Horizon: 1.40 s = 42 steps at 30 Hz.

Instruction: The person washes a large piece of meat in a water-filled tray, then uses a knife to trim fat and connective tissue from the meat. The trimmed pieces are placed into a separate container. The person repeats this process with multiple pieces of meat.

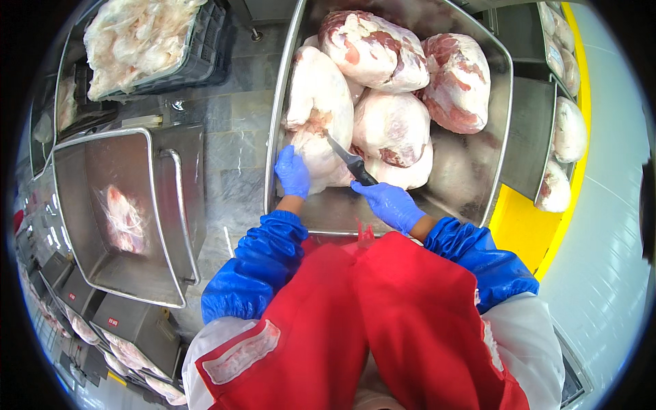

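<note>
My right hand, in a blue glove, is closed round the dark handle of a knife. The blade points up and to the left, its tip against a large pale, fat-covered cut of meat at the left side of a steel bin. Gripping that cut's near left edge is my gloved left hand, its fingers curled against the fat. Several other big cuts lie beside it, among them a red-and-white cut on the right and a pale cut in the middle.
To the left stands another steel bin with a small piece of meat inside. Beyond it, a grey crate is heaped with pale fat trimmings. On the right, more cuts lie by a yellow edge.
</note>
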Motion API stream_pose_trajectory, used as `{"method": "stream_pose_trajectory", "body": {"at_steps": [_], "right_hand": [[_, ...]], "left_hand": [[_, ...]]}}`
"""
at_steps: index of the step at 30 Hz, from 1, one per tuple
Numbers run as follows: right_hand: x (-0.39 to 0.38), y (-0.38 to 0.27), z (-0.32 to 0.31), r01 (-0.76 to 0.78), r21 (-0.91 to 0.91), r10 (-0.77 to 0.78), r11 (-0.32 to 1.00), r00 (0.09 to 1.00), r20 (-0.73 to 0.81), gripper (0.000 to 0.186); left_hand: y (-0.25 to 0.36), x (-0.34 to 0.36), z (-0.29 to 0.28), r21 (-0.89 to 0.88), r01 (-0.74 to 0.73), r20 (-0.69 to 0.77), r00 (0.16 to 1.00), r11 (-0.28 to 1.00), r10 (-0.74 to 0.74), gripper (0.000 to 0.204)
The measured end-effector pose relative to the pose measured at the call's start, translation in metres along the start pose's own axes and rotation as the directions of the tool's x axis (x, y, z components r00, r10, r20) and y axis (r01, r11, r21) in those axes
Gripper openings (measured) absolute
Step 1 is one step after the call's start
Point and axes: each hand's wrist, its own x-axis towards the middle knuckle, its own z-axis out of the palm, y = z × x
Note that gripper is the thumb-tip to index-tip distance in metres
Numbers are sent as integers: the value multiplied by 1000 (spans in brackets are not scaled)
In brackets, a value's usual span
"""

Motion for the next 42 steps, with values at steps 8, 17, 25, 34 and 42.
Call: {"method": "stream_pose_trajectory", "body": {"at_steps": [8, 17, 25, 34, 42], "right_hand": [[-16, -19, -78, -145, 450, 112, 881, 989, 98, 59], [21, 2, -42, 29, 175, -25, 984, 999, -26, 58], [32, 31, 34, -89, 198, 115, 976, 986, -122, 70], [-2, -3, -97, -80, 107, 61, 991, 984, 170, 68], [21, 18, -33, -98, 276, 61, 956, 988, 140, 56]], "left_hand": [[21, 8, -3, 70, 71, 73, 994, 995, -76, 20], [15, 7, 1, 17, 83, 84, 993, 996, -84, 11], [23, 8, -7, 17, 84, 154, 984, 996, -86, 12], [27, 12, -5, 59, 117, 175, 976, 991, -126, 8], [32, 23, -8, 161, 126, 300, 939, 979, -170, 9]]}}
